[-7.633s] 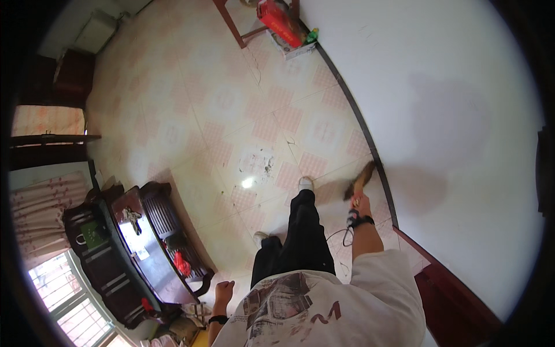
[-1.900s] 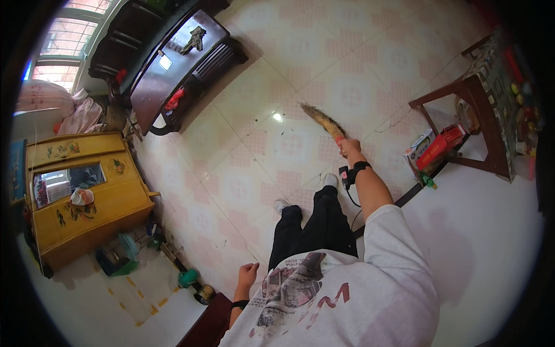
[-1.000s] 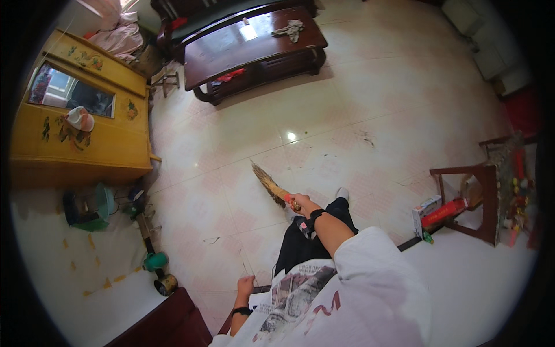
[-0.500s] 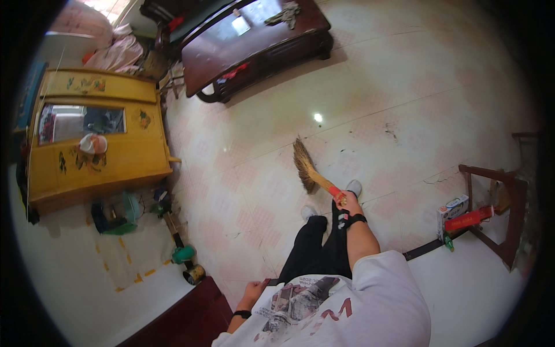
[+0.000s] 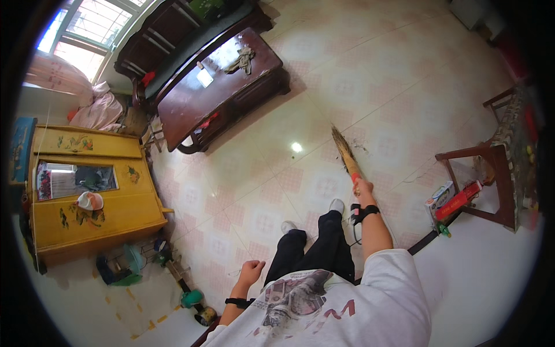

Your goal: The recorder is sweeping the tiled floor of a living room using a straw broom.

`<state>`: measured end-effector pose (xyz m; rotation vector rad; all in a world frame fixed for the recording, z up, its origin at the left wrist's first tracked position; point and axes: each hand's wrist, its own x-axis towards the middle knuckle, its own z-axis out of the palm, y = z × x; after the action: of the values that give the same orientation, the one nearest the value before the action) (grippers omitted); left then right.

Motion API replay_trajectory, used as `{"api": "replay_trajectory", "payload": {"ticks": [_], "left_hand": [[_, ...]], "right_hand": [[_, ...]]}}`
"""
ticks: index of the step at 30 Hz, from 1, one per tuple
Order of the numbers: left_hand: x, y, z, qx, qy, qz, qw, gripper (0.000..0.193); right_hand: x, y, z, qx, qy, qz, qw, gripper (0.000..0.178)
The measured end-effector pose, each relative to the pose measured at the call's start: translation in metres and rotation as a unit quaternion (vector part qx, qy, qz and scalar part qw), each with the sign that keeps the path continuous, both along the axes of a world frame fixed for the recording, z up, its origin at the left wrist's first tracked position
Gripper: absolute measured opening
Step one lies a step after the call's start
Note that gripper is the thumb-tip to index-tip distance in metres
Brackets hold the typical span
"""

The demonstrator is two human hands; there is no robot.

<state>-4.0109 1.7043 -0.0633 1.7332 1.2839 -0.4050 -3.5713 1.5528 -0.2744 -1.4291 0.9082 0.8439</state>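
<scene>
My right hand (image 5: 363,187) is wrapped round the red-bound handle of a short straw broom (image 5: 345,155). The broom slants away from me, its dark bristle tips down on the tiled floor (image 5: 254,202). Just right of the bristles lies a small patch of dark debris (image 5: 359,144). My left hand (image 5: 251,271) hangs beside my left thigh, fingers curled in, with nothing visible in it. Both wrists wear black bands.
A dark wooden coffee table (image 5: 191,113) stands ahead to the left, before a wooden bench (image 5: 167,43). On the left is a yellow cabinet (image 5: 133,196) with a cap (image 5: 90,200) on it. At right, a wooden-framed chair (image 5: 503,185) stands near boxes (image 5: 442,199).
My right hand has swung the broom forward and to the right, bringing its bristles to the debris. My left hand has come away from my waist. The view has turned and shifted.
</scene>
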Motion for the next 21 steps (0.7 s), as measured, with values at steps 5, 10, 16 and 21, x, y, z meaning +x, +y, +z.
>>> {"api": "replay_trajectory", "payload": {"ticks": [5, 10, 16, 21], "left_hand": [[-0.057, 0.019, -0.026, -0.017, 0.025, 0.009, 1.0, 0.038], [-0.167, 0.063, -0.099, -0.016, 0.057, 0.049, 0.997, 0.036], [-0.219, 0.106, -0.126, -0.044, 0.045, 0.172, 0.983, 0.035], [-0.223, 0.105, -0.113, -0.049, -0.002, 0.23, 0.972, 0.034]], "right_hand": [[-0.055, 0.033, 0.001, -0.065, -0.146, 0.052, 0.986, 0.013], [-0.124, 0.069, 0.033, -0.01, -0.114, 0.072, 0.991, 0.014], [-0.197, 0.135, 0.057, -0.012, -0.04, 0.263, 0.964, 0.018], [-0.243, 0.209, 0.05, 0.07, 0.05, 0.259, 0.962, 0.017]]}}
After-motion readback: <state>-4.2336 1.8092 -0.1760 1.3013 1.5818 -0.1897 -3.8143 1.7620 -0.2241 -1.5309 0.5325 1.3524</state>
